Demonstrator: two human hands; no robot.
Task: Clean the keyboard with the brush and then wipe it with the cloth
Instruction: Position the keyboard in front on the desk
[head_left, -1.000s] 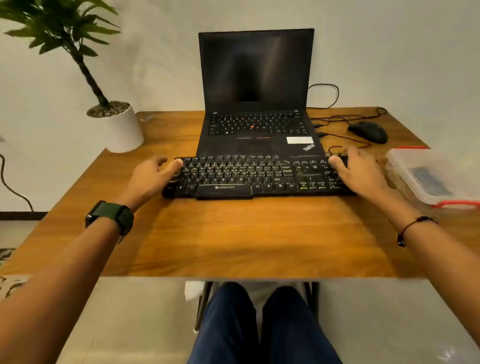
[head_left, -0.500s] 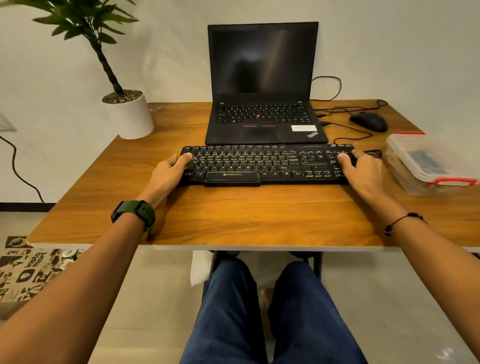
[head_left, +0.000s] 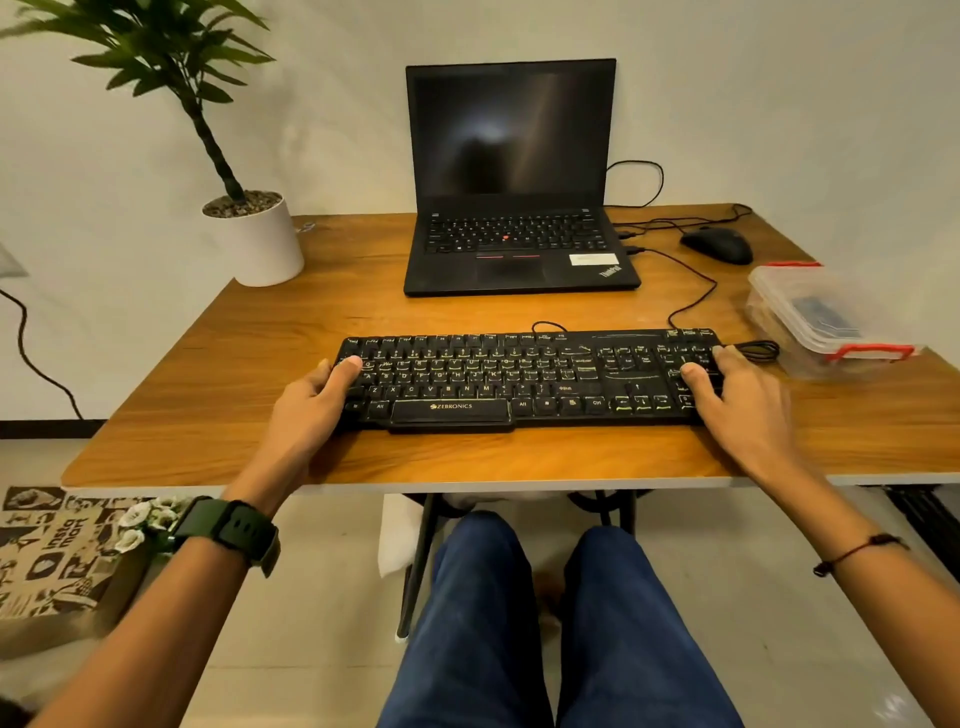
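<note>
Now the keyboard (head_left: 530, 382) sits well clear of the laptop (head_left: 519, 249), drawn toward the near desk edge since a second ago, left hand (head_left: 311, 410) and right hand (head_left: 737, 400) gripping its ends; brushing not begun, no brush or cloth visible.

Your left hand (head_left: 311, 405) grips the left end of the black keyboard (head_left: 524, 379), thumb lying over the keys, and your right hand (head_left: 737, 400) grips the right end the same way. The keyboard lies flat near the front edge of the wooden table (head_left: 260, 353). At 12 o'clock from it stands an open laptop (head_left: 514, 208), screen dark. A mouse (head_left: 717, 244) sits at 2 o'clock, a clear plastic box (head_left: 815, 317) with red clips at 3 o'clock, and a potted plant (head_left: 249, 234) at 10 o'clock.
</note>
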